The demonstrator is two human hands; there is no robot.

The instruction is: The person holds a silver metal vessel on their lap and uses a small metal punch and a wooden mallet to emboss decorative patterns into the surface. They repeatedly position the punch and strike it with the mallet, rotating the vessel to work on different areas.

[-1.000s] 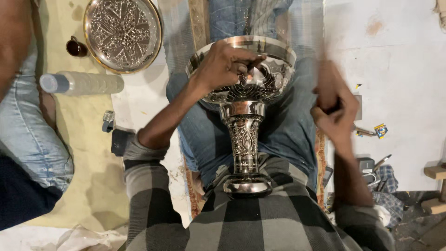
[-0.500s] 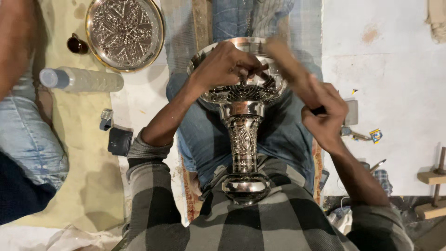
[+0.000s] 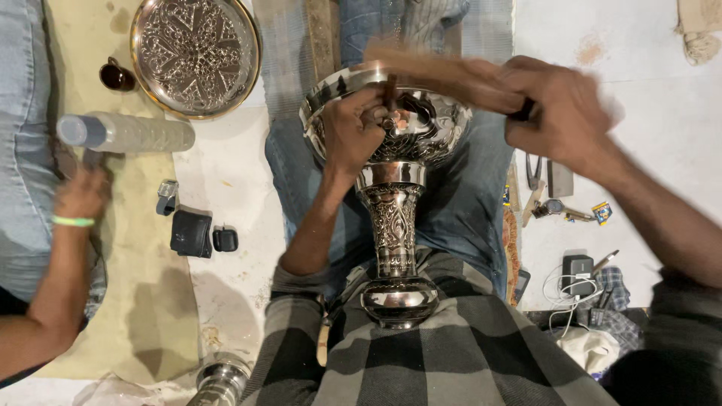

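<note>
On the lap, braced against the checked shirt point(image 3: 421, 361), I find the engraved metal goblet point(image 3: 391, 218) lying with its round foot at my belly and its wide bowl pointing away over the jeans point(image 3: 466, 188). Against the picture of a second ago, the right hand point(image 3: 560, 113) has travelled from well out to the right of the bowl to a position close beside its rim, bringing the wooden mallet point(image 3: 444, 74) across the top of the bowl; the mallet is blurred, so I judge a stroke is under way onto the tool at the bowl. The goblet itself has not shifted in that interval. The left hand point(image 3: 353, 128) sits inside the bowl as before, its fingers point(image 3: 372, 113) pinched together round a thin dark punch point(image 3: 391, 90) that stands on the inner wall of the bowl. The right hand's fingers are wrapped tight about the mallet's handle end, fully closed. Off to the left, on the floor point(image 3: 226, 188), I note an embossed round tray point(image 3: 195, 54), a small dark cup point(image 3: 116, 75), a plastic bottle point(image 3: 128, 131) on its side and a black pouch point(image 3: 190, 233). Another person's hand point(image 3: 79, 195), with a green wristband, rests near the bottle. Small tools point(image 3: 553, 192) lie to the right.
</note>
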